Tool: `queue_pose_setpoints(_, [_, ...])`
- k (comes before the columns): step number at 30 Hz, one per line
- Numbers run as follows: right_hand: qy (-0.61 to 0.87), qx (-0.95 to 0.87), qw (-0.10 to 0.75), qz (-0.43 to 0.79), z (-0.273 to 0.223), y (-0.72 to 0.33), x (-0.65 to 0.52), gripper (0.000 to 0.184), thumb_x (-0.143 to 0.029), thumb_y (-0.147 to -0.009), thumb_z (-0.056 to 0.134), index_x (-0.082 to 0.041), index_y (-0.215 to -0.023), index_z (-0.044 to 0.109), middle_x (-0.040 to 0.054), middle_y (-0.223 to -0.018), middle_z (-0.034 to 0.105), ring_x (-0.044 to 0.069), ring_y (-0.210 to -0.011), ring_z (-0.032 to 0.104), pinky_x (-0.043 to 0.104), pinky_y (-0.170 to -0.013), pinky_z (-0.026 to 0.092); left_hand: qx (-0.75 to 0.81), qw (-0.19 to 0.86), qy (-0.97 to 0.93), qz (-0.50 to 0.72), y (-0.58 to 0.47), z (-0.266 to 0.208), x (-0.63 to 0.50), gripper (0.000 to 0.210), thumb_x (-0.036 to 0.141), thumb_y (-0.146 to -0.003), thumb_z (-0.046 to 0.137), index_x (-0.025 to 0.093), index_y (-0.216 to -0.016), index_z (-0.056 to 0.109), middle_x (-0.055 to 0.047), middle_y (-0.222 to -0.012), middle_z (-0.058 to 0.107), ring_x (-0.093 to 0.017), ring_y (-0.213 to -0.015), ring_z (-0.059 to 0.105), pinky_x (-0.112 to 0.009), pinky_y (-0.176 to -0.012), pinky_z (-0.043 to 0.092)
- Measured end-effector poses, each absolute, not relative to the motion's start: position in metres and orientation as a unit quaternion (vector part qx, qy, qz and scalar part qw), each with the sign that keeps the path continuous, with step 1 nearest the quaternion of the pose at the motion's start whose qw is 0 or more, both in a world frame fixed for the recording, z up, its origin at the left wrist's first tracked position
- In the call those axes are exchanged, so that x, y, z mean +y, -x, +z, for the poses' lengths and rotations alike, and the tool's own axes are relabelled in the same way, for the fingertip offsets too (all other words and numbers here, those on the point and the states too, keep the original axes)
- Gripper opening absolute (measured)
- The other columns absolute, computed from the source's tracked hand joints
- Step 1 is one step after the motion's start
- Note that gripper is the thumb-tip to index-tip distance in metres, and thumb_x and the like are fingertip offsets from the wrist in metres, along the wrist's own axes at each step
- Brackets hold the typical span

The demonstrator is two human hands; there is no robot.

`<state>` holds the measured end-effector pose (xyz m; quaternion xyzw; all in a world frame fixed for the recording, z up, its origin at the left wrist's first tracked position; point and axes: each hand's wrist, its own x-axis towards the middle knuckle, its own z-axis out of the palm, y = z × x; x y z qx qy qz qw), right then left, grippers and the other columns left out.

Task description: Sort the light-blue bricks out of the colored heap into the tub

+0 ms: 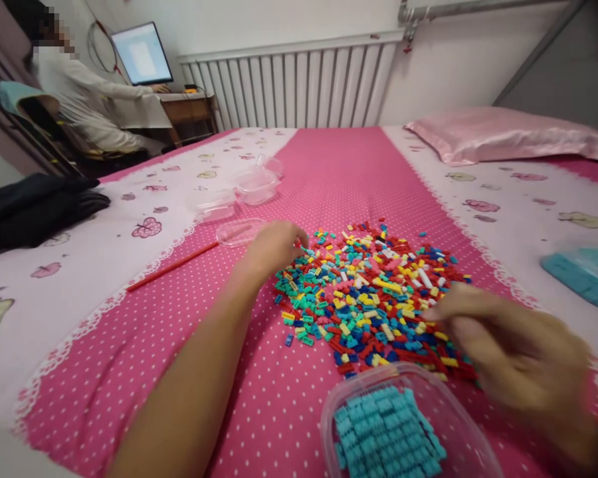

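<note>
A spread pile of small toy building bricks [359, 292], in red, yellow, blue, green, white and pink, lies on the pink dotted bedsheet. My left hand [279, 244] is at the pile's far left edge, its fingers curled down among the bricks; anything between the fingertips is hidden. My right hand [518, 352], somewhat blurred, hovers over the right side of the pile with thumb and forefinger drawn together. What they pinch, if anything, is too small to make out. Below the pile, a clear plastic box [331, 418] holds tightly stacked rows of teal bricks [389, 431].
Clear containers [256, 186] and a transparent lid [239, 232] lie beyond my left hand, near a red stick [174, 267]. At right sits another box with teal contents [585, 275]. Dark cloth [34, 206] and a pink pillow [513, 135] flank the bed. A person sits at a computer.
</note>
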<state>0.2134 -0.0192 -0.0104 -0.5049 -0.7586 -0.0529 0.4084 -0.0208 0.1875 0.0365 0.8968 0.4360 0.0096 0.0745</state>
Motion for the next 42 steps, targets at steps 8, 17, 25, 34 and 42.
queue_pose_setpoints(8, [0.414, -0.795, 0.439, -0.060, 0.009, -0.200, -0.006, 0.020, -0.007, -0.088, 0.051, -0.024, -0.091, 0.062, -0.0043, -0.068, 0.067, 0.011, -0.063, 0.064, 0.026, -0.059, 0.046, 0.421, -0.021, -0.907, -0.003, -0.007, 0.010, 0.187, 0.024, 0.022, -0.086, 0.059, 0.021, -0.101, 0.077, -0.014, -0.107, 0.075, -0.031, -0.110, 0.059, -0.045, -0.096, 0.038])
queue_pose_setpoints(17, [0.407, -0.795, 0.447, -0.045, 0.005, -0.199, -0.002, 0.018, -0.010, -0.090, 0.050, -0.024, -0.092, 0.062, -0.0058, -0.072, 0.067, 0.008, -0.064, 0.060, 0.024, -0.063, 0.045, 0.426, -0.054, -0.903, 0.023, -0.009, 0.008, 0.188, 0.019, 0.017, -0.081, 0.061, 0.021, -0.091, 0.077, -0.009, -0.096, 0.077, -0.027, -0.101, 0.065, -0.044, -0.095, 0.035])
queue_pose_setpoints(25, [0.415, -0.792, 0.447, -0.014, 0.001, -0.202, 0.000, 0.016, -0.011, -0.091, 0.052, -0.021, -0.092, 0.064, -0.0064, -0.075, 0.067, 0.006, -0.066, 0.058, 0.021, -0.064, 0.045, 0.441, -0.030, -0.894, 0.068, -0.003, 0.024, 0.187, 0.022, 0.023, -0.085, 0.059, 0.021, -0.100, 0.076, -0.004, -0.098, 0.078, -0.023, -0.092, 0.069, -0.037, -0.091, 0.041])
queue_pose_setpoints(34, [0.424, -0.789, 0.444, -0.004, 0.002, -0.202, 0.003, 0.018, -0.014, -0.094, 0.052, -0.017, -0.089, 0.069, -0.0035, -0.076, 0.071, 0.007, -0.068, 0.061, 0.022, -0.068, 0.044, 0.441, -0.066, -0.895, 0.022, -0.010, 0.012, 0.192, 0.026, 0.021, -0.087, 0.056, 0.021, -0.102, 0.077, -0.012, -0.102, 0.077, -0.033, -0.107, 0.065, -0.048, -0.096, 0.036])
queue_pose_setpoints(42, [0.426, -0.792, 0.438, 0.008, -0.001, -0.201, 0.003, 0.019, -0.015, -0.095, 0.052, -0.017, -0.090, 0.071, -0.0030, -0.079, 0.073, 0.009, -0.069, 0.061, 0.025, -0.065, 0.041, 0.448, -0.059, -0.892, 0.008, -0.002, 0.019, 0.195, 0.019, 0.025, -0.088, 0.059, 0.021, -0.098, 0.075, -0.008, -0.102, 0.077, -0.030, -0.104, 0.065, -0.047, -0.095, 0.034])
